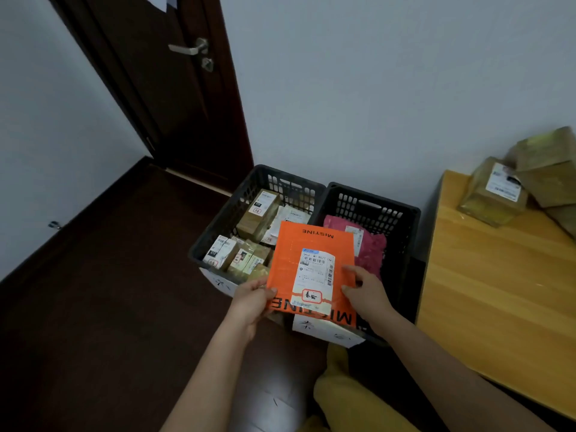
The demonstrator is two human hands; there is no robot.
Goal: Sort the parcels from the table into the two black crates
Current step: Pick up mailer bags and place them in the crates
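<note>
From the head camera, we are seeing the left crate (218, 232) holding several boxes and the right crate (402, 232) a pink bag (371, 247), while brown parcels (495, 194) are waiting at the table's (486, 294) far edge (so work remains). Our left hand (252, 294) and right hand (364, 291) are pinching the orange envelope (299, 263) above both crates.

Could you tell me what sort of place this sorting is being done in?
Probably a room in a home or small office, not a warehouse: a dark wooden door, plain white walls, dark wood flooring, and a small wooden table.
</note>
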